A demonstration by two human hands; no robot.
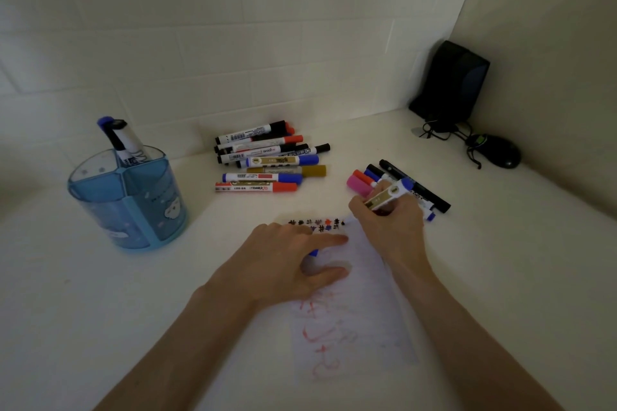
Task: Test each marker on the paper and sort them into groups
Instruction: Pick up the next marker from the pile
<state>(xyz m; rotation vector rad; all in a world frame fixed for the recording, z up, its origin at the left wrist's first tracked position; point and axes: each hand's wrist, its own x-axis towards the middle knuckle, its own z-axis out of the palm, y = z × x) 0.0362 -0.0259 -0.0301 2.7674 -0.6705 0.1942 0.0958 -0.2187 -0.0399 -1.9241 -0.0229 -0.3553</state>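
Head view: the right hand (390, 227), centre right of the frame, grips a gold-labelled marker (387, 197), tip down at the top edge of the paper (360, 320). The left hand (283, 260) presses the paper with forefinger and thumb spread. A blue cap (314, 253) shows beneath; whether it is gripped is unclear.
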